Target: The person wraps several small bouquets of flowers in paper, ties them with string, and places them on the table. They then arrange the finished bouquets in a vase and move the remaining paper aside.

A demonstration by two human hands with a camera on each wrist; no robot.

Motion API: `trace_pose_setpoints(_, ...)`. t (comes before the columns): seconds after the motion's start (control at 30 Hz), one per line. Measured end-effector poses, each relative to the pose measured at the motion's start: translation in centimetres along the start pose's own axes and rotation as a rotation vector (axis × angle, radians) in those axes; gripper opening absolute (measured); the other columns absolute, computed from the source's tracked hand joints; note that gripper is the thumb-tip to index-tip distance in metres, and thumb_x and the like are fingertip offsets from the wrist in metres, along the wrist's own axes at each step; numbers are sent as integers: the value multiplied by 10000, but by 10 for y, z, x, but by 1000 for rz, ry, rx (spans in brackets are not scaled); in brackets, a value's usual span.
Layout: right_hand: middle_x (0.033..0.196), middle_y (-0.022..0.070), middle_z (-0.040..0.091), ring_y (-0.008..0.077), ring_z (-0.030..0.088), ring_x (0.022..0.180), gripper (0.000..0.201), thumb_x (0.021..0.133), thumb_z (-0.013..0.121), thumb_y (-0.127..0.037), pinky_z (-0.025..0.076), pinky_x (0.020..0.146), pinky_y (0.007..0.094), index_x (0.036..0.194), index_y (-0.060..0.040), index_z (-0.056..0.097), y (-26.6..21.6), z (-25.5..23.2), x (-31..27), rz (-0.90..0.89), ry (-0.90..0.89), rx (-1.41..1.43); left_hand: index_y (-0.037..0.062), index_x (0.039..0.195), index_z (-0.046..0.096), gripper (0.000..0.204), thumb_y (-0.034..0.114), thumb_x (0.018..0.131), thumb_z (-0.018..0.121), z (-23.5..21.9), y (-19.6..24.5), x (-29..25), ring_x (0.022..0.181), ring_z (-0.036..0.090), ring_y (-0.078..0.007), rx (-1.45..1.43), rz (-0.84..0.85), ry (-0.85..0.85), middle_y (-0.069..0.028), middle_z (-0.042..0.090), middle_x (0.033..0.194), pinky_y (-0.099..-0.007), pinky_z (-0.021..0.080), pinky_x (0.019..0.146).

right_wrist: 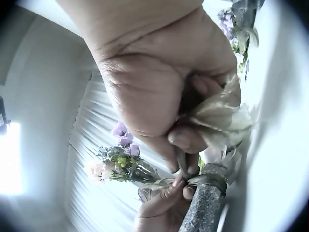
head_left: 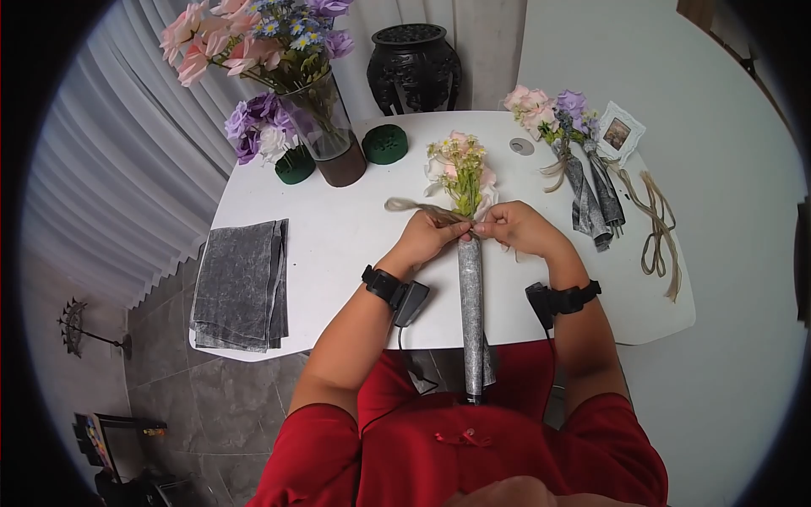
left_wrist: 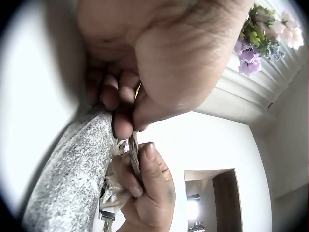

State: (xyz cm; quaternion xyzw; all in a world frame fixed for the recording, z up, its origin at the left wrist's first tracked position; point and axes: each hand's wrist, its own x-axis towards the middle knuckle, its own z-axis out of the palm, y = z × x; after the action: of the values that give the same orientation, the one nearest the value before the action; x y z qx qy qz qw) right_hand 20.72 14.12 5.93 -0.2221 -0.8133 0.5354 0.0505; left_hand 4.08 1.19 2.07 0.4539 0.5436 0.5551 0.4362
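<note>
A slim bouquet (head_left: 462,165) of pale pink and small yellow-white flowers lies over the table's front edge, its stems in a grey mottled wrap (head_left: 471,296). A beige ribbon (head_left: 410,204) goes round the top of the wrap, as the right wrist view shows at the loop (right_wrist: 207,180). My left hand (head_left: 427,237) pinches the ribbon at the wrap's neck, just below the blooms. Opposite it, my right hand (head_left: 519,228) pinches another part of the ribbon (left_wrist: 135,157) between thumb and finger. Both hands' fingertips nearly meet there.
Grey wrapping sheets (head_left: 241,287) lie stacked at the left. A glass vase (head_left: 325,127) of flowers and green foam blocks (head_left: 385,144) stand at the back. Two wrapped bouquets (head_left: 583,182), a small picture frame (head_left: 621,133) and loose ribbons (head_left: 655,228) lie at the right.
</note>
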Motion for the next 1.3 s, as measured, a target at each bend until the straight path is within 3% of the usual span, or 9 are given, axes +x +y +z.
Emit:
trace_pose_setpoints(0.2, 652, -14, 542, 72, 487, 604, 148, 857, 661, -171, 414, 567, 231, 822, -30, 638, -5, -1, -4, 7, -242, -30, -42, 891, 661, 123, 50, 814, 692, -2, 12, -9, 851, 605, -120, 0, -18, -33, -93, 674, 904, -261, 480, 816)
trace_pose_setpoints(0.3, 713, -4, 567, 72, 506, 672, 136, 851, 663, -159, 429, 643, 225, 842, -28, 629, 20, 3, 8, -317, -174, -71, 0, 852, 685, 100, 20, 757, 707, -2, 7, -8, 798, 615, -151, 1, 102, -32, -57, 685, 879, -278, 499, 753)
trace_pose_setpoints(0.37, 779, 4, 583, 77, 521, 716, 121, 850, 650, -134, 436, 689, 232, 889, -25, 612, 22, 8, 13, -344, -20, 200, 58, 817, 687, 124, 0, 708, 698, -4, 14, -7, 786, 608, -198, 719, 637, 26, -21, 677, 845, -297, 489, 715)
trace_pose_setpoints(0.5, 795, -8, 563, 67, 511, 717, 134, 869, 569, -44, 432, 666, 215, 1001, -23, 569, 12, 14, 13, -158, 7, 128, 81, 760, 647, 166, -4, 632, 708, 2, 14, -7, 796, 613, -242, 793, 660, 97, -34, 663, 829, -330, 500, 709)
trace_pose_setpoints(0.7, 773, -9, 552, 65, 505, 651, 178, 909, 529, -44, 439, 588, 205, 1081, -23, 566, 17, 22, 19, -139, 11, 266, 84, 791, 647, 142, 42, 664, 695, 15, 16, -11, 754, 647, -244, 1004, 735, 319, -55, 665, 859, -325, 525, 638)
trace_pose_setpoints(0.97, 766, 11, 563, 85, 539, 643, 206, 929, 524, -74, 488, 580, 227, 1119, -7, 567, 10, 21, 17, -113, 5, 321, 58, 869, 644, 198, -12, 684, 651, 11, 21, -17, 780, 657, -241, 971, 786, 361, -68, 659, 912, -295, 531, 667)
trace_pose_setpoints(1.17, 807, 24, 559, 101, 545, 654, 175, 900, 558, -58, 486, 612, 230, 1064, -2, 584, 20, 24, 22, -177, 36, 356, 37, 869, 629, 225, -57, 665, 636, 6, 10, -13, 787, 636, -231, 859, 710, 359, -85, 629, 897, -271, 516, 678)
trace_pose_setpoints(1.23, 819, 34, 541, 105, 546, 662, 138, 840, 608, -62, 477, 617, 246, 963, -2, 585, 23, 24, 24, -471, 201, -25, 36, 860, 624, 228, -69, 658, 634, 7, 13, -13, 787, 627, -231, 814, 688, 331, -86, 621, 885, -267, 510, 682)
trace_pose_setpoints(1.3, 819, 38, 533, 106, 544, 661, 131, 808, 617, -61, 472, 613, 254, 916, -3, 570, 22, 24, 21, -465, 242, -80, 35, 842, 611, 223, -66, 646, 640, 10, 16, -14, 784, 608, -234, 804, 628, 324, -85, 612, 868, -274, 497, 683)
